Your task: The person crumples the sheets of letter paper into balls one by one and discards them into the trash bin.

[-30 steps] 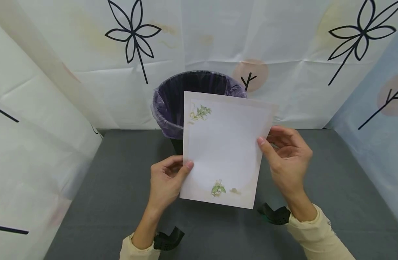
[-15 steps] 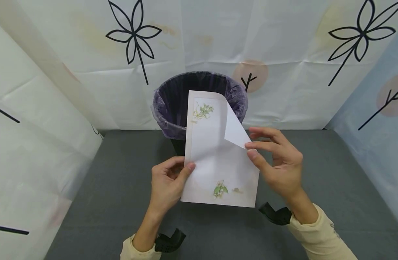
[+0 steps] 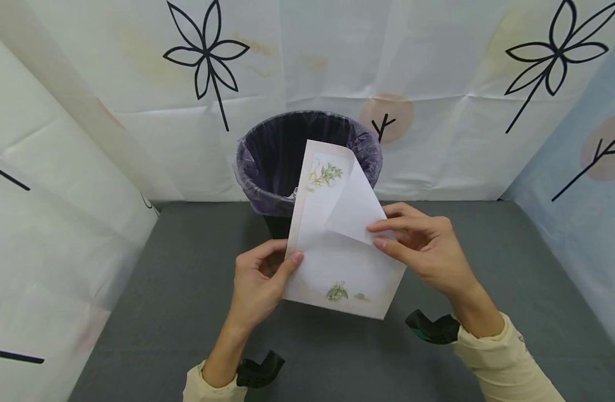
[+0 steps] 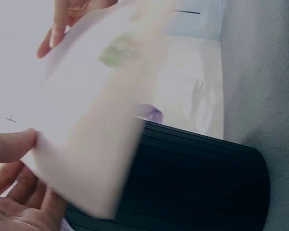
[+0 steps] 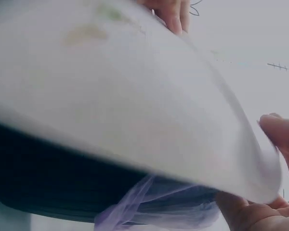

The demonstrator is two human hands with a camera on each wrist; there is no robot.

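A sheet of paper (image 3: 332, 257) with pale edges and small green plant prints is held up in front of the bin. My left hand (image 3: 261, 282) pinches its left edge, thumb on the front, fingers behind. Its upper right corner is folded over toward the middle, showing a plain white back. At the right edge my right hand (image 3: 423, 245) pinches the bent part between thumb and fingers. In the right wrist view the paper (image 5: 135, 96) curves between both hands. The left wrist view shows the left thumb (image 4: 14, 144) on the paper's edge.
A dark bin (image 3: 274, 226) lined with a purple bag (image 3: 249, 178) stands behind the paper at the back of the grey table (image 3: 186, 268). Something pale shows inside near its front rim. White printed cloth (image 3: 151, 151) surrounds the table on the back and sides.
The sheet was flat a second ago; its upper right corner has since been folded over, leftward and down. My right hand moved left with it. The left hand has kept its grip while the sheet tilted.
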